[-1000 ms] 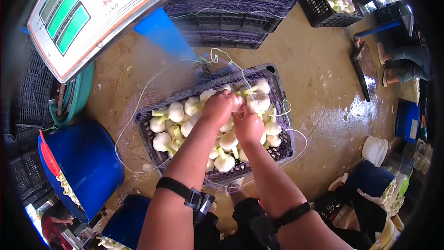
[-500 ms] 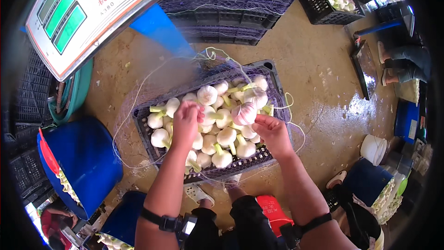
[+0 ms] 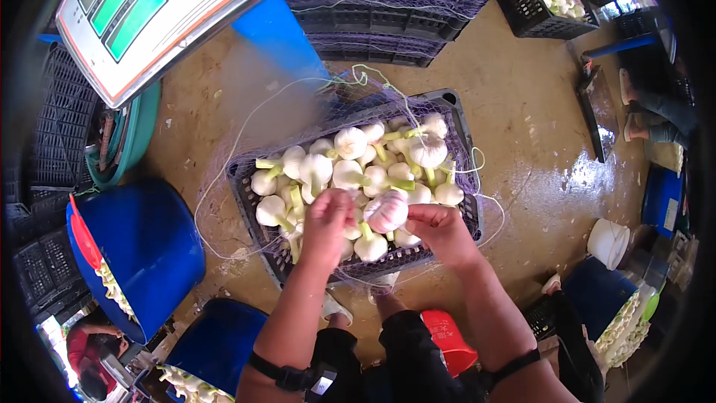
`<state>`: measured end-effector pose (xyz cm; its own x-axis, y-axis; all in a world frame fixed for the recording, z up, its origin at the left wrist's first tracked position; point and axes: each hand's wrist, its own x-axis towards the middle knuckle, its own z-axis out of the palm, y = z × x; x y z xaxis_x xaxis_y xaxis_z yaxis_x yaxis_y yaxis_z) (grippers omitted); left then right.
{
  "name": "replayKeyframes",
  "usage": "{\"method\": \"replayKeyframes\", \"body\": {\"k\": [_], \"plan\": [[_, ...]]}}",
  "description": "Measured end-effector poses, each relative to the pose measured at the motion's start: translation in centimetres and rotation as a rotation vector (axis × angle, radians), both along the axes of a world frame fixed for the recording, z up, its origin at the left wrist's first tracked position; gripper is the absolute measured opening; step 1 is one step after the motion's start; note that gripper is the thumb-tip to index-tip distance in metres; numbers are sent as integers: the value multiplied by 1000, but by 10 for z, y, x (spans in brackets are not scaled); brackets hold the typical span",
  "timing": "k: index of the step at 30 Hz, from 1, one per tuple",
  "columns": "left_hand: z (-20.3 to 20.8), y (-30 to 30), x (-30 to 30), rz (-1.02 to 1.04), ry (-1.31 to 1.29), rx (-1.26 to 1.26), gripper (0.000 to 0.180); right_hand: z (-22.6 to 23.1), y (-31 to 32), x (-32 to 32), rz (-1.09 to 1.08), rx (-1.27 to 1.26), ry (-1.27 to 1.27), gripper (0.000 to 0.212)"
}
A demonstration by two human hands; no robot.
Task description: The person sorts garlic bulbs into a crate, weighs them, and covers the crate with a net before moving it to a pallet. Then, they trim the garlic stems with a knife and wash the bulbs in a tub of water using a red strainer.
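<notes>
A black plastic crate (image 3: pixel 268 263), lined with purple netting (image 3: pixel 212 179), stands below my hands, heaped with white garlic bulbs (image 3: pixel 350 143) on short green stems. Over its near half, my right hand (image 3: pixel 446 233) grips a purple-streaked garlic bulb (image 3: pixel 387 211) by its right side between thumb and fingers. Just left of that bulb is my left hand (image 3: pixel 332 220), its fingers curled and pinched together. Whatever may lie between them is too small to make out. A pale drawstring (image 3: pixel 246 123) loops loosely around the crate.
A digital scale (image 3: pixel 142 22) fills the upper left. Netted crates (image 3: pixel 388 26) are stacked beyond. Blue tubs (image 3: pixel 160 246) with garlic stand at left, a red bucket (image 3: pixel 447 339) by my legs. Another black crate of garlic (image 3: pixel 541 15) sits far right. Other people are at both sides.
Both hands have come nearer to me, the right one still with the garlic bulb. My left hand has moved right, closer to the bulb. The whole view has shifted slightly.
</notes>
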<state>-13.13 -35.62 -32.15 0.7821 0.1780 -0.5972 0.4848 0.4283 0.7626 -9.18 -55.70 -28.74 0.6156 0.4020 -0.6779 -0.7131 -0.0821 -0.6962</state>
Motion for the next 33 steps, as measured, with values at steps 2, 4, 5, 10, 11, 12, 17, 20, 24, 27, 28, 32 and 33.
{"method": "replayKeyframes", "body": {"k": [2,4,5,10,11,12,17,20,24,27,28,32,33], "plan": [[12,9,-2,110,30,-44,16,3,-4,11,54,-50,-26,25],[26,5,-3,159,-2,-90,16,-11,-7,9,132,-43,-187,23],[33,-4,-1,21,-85,87,16,-13,-8,6,133,-47,-187,23],[35,4,-9,-283,-178,364,21,-9,7,-4,192,31,-32,20],[38,6,-10,-314,-51,282,17,-8,6,-6,249,7,-10,20],[39,7,-12,-343,78,199,13,-9,8,-10,209,59,-74,21],[37,38,-48,-232,37,-369,19,4,-10,5,208,35,149,24],[69,33,-99,-991,136,21,51,3,-11,28,116,-134,-124,21],[84,12,-150,-1721,-180,718,37,-19,-7,62,58,-447,-458,21],[80,-19,-112,-1639,-153,503,19,-28,-12,83,27,-721,-746,19],[81,-27,-87,-1484,-36,508,14,-27,-10,89,27,-714,-745,19],[16,-71,29,-467,2,482,30,-26,-29,100,85,-1051,-774,20],[2,-83,55,-494,80,649,38,-27,-34,101,95,-1081,-770,19]]}}
